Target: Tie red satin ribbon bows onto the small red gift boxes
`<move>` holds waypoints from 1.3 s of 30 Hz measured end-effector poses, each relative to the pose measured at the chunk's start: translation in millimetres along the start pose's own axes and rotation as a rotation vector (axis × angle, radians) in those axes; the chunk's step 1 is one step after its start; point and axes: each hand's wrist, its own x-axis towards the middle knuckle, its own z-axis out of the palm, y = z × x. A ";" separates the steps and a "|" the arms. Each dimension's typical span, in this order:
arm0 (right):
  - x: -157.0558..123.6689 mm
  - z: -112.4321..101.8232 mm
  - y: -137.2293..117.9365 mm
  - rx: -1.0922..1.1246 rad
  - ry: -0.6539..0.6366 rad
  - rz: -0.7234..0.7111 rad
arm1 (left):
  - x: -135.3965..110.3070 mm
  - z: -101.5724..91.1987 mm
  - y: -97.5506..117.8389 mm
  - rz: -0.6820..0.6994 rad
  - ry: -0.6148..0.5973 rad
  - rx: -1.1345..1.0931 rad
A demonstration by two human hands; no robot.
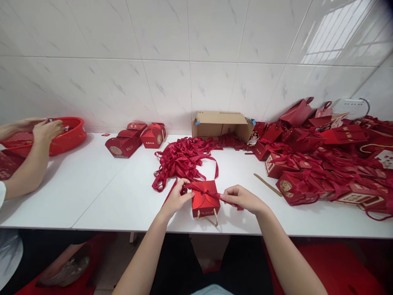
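A small red gift box point(202, 205) with a rope handle stands near the table's front edge, right in front of me. Across its folded top runs a dark red ribbon point(204, 189), crossed or knotted at the middle. At the box's left side my left hand point(178, 198) pinches one part of the ribbon, its thumb close to the box. On the other side my right hand point(241, 198) grips the other end between thumb and fingers, with a tail hanging below. Just behind the box lies a heap of loose red ribbons point(184, 157).
An open cardboard box point(221, 119) stands against the wall. Many red gift boxes point(307, 164) pile up at the right, beside a thin gold strip point(267, 184). Several boxes point(125, 141) sit back left. A co-worker's hands point(46, 129) are over a red basket point(69, 137).
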 end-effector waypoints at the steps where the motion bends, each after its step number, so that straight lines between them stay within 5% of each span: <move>1: 0.0 1.3 -0.6 0.064 -0.001 -0.020 | -0.2 0.7 -0.4 0.002 0.005 0.010; 8: 3.8 15.1 -7.6 0.438 0.078 -0.151 | -4.8 12.5 15.1 0.297 0.262 0.286; 13: 6.8 20.4 -11.9 0.506 0.077 -0.188 | -6.1 38.7 34.5 0.379 0.176 0.533; 21: -0.7 12.7 -8.0 0.432 0.141 -0.182 | 1.6 45.1 29.2 0.394 0.275 0.645; 27: -13.0 7.1 -1.8 0.148 0.221 -0.135 | -1.4 39.2 27.8 0.384 0.324 0.653; 39: 26.9 47.7 -5.9 -0.061 0.416 -0.399 | -10.0 40.7 45.4 0.419 0.303 0.552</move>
